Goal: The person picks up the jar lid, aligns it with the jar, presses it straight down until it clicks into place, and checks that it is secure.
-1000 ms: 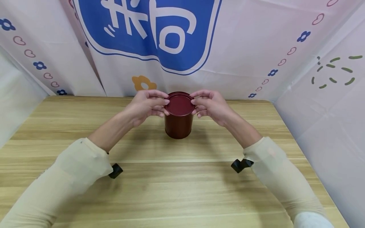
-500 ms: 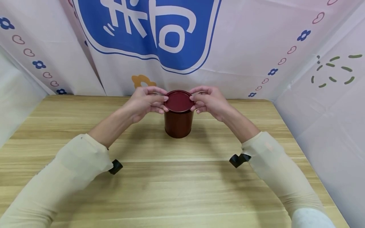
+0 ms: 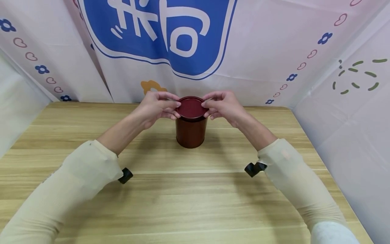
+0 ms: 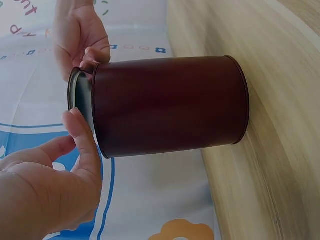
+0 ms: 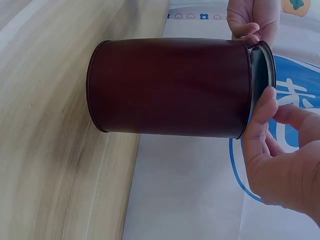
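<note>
A dark red cylindrical canister (image 3: 190, 134) stands upright on the wooden table near its back edge. Its round lid (image 3: 191, 107) is raised at the side facing me, and a silvery inner rim shows between lid and body in both wrist views. My left hand (image 3: 156, 106) pinches the lid's left edge, thumb on top and fingertips under the rim. On the opposite edge my right hand (image 3: 223, 106) holds it the same way. The body of the canister (image 4: 170, 105) fills the middle of the left wrist view. Its inside is hidden.
The wooden table (image 3: 189, 203) stretches toward me. Behind it hangs a white cloth (image 3: 250, 57) with a blue emblem (image 3: 195, 64), and another white cloth (image 3: 344, 118) borders the right side. Black wrist devices (image 3: 125, 175) stick out from both sleeves.
The lid has come up slightly from the canister, opening a gap at the near side. Both hands have risen a little with it. The canister has stayed in place.
</note>
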Demonstrator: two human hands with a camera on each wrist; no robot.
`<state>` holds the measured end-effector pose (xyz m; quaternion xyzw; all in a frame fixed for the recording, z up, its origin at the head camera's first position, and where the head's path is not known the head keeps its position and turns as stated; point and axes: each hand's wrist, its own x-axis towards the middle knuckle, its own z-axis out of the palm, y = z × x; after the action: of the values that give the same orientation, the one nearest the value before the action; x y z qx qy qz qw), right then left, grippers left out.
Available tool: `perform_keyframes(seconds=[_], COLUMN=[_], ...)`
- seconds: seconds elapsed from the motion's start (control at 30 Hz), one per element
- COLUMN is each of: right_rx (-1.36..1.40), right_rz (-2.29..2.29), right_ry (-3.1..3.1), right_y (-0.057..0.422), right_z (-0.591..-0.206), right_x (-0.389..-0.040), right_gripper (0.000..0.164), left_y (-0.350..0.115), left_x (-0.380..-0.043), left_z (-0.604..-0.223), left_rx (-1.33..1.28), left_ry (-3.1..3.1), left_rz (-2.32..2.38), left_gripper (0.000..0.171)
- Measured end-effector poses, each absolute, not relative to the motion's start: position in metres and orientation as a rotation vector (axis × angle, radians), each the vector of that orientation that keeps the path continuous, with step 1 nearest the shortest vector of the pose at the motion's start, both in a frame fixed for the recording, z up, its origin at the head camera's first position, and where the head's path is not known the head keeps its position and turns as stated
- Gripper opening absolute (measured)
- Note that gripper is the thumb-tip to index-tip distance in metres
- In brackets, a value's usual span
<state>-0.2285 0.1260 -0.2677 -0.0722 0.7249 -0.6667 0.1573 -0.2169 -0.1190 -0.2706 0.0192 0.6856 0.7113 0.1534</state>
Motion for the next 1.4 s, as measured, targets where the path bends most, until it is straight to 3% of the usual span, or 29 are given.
perform_keyframes(seconds=[0.7, 1.4], right_rx=[-0.268, -0.396], right_rz=[-1.711, -1.379], right_ry=[2.398, 2.759], right_y=[0.1179, 0.1170], right_z=[-0.2645, -0.2675], right_x=[-0.2341, -0.2378], right_gripper=[0.023, 0.016], left_y=[-0.1118, -0.1121], left_x=[-0.2214, -0.2227], left_z=[-0.2654, -0.2654], left_rx=[0.072, 0.112], left_ry=[2.171, 2.512], left_rz=[1.907, 1.600], left_gripper=[0.032, 0.021])
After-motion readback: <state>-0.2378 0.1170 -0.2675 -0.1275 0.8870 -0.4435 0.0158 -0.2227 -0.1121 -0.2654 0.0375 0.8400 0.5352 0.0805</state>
